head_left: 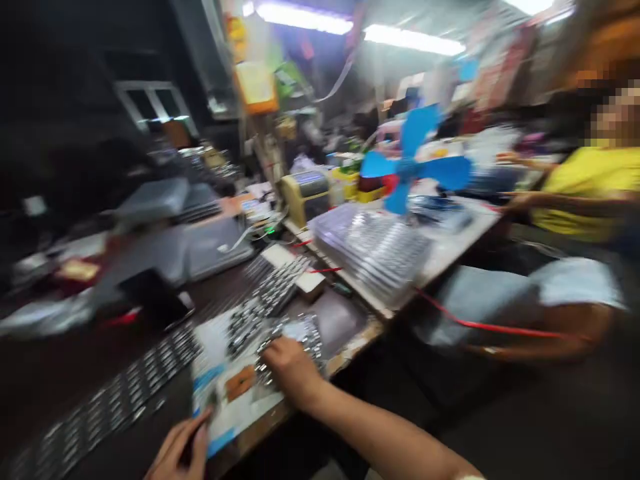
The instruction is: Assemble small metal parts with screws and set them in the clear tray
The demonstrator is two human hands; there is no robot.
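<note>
My right hand [290,373] reaches into a heap of small shiny metal pieces [313,337] near the table's front edge. Its fingers are curled and pressed together, and whatever they pinch is hidden. At the bottom, my left hand [181,445] has thumb and fingers closed at the edge of a white and blue sheet [220,445]. A dark blurred shape shows at its fingertips, too smeared to name. An orange-brown flat piece [241,383] lies on the sheet between the hands. Behind it stand rows of small metal pieces [270,293], and a longer set of rows [125,387] stretches left.
Stacked clear plastic trays [370,250] sit on the adjoining table, by a blue-bladed fan [407,163]. A dark phone-like slab [155,295] lies to the left. A red cord [500,327] runs past a stool [545,333]. A person in yellow [590,190] sits at right.
</note>
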